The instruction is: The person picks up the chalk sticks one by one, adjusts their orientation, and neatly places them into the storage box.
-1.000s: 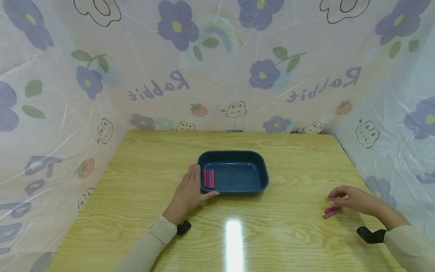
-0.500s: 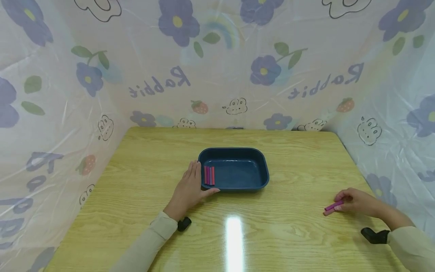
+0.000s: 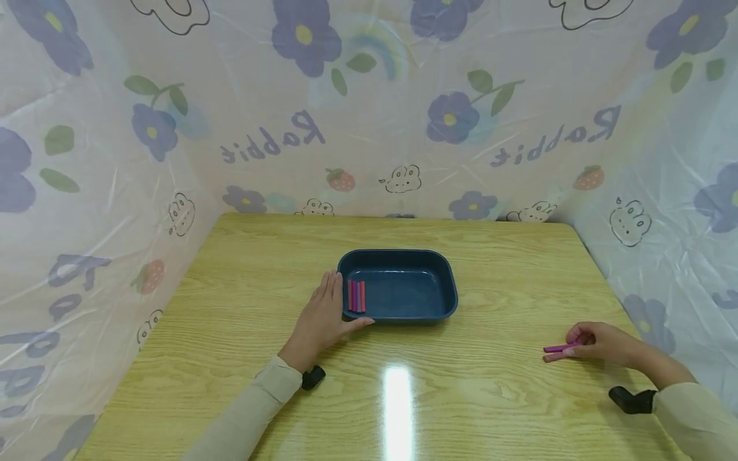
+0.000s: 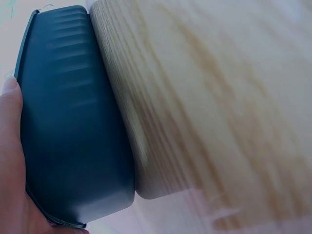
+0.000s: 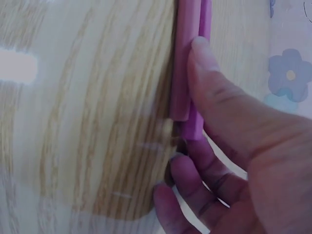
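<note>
Near the desk's (image 3: pixel 473 384) right edge, our right hand (image 3: pixel 605 342) pinches two sticks (image 3: pixel 555 349); even thumb pressure across both should stop slipping. Our left hand (image 3: pixel 323 320), fingers straight, touches the tray (image 3: pixel 403 319) mid-desk, four others (image 3: pixel 362 296) inside its left end. Only the right wrist view shows the pair's staggered inner ends.

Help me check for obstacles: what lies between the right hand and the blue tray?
The head view shows two pinkish sticks jutting from the right hand toward the tray, then only bare tabletop.
</note>
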### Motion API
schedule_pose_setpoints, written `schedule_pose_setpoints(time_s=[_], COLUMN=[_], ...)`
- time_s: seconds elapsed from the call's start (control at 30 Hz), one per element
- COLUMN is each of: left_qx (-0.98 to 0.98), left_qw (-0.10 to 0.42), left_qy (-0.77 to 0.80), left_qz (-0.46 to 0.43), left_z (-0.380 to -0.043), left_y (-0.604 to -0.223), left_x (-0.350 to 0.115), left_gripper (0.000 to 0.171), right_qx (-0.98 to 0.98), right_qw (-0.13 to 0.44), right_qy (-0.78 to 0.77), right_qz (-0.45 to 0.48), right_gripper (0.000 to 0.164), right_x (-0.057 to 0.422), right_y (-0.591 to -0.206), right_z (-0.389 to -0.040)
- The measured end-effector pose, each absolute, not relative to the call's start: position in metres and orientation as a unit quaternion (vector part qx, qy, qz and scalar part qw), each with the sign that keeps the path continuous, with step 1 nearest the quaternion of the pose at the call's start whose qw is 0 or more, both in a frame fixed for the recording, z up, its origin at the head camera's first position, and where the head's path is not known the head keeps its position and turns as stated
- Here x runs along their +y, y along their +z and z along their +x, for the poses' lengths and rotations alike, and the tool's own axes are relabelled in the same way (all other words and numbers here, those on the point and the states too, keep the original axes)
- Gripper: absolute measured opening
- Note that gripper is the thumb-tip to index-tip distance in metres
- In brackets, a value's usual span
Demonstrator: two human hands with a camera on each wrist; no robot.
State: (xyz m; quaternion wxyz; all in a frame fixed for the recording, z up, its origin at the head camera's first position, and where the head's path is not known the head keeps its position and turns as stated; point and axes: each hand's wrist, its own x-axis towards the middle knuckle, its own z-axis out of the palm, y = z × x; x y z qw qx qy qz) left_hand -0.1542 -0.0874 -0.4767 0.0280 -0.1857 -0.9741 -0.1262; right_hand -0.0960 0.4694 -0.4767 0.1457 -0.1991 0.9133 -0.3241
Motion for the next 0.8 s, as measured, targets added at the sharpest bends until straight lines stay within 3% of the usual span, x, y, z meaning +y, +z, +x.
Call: schedule_pose_setpoints(time_s=[0.4,0.6,0.8], left_qx=[-0.974,-0.974,-0.972], left_qw=[0.021,0.025,0.033], left_qy=[-0.128,-0.127,-0.126], left_qz=[-0.183,-0.185,-0.194], left_z=[-0.1553,-0.1562,-0.1557], left_y=[-0.4768,-0.4766,-0.4774], left_x=[-0.0875,-0.0883,-0.0882], left_gripper=[0.118,0.118,0.119], right_qx=[0.914,0.875,0.871], right_qw=[0.154,0.186,0.206], right_qy=[-0.318,-0.365,-0.367], right_qz=[-0.201,-0.258,-0.255], right_gripper=[0.009,0.006,0.007], right_x=[0.4691,0.4672,0.462], right_y=[-0.4773,-0.4754,-0.4724], right_z=[-0.0986,-0.1032,-0.1042])
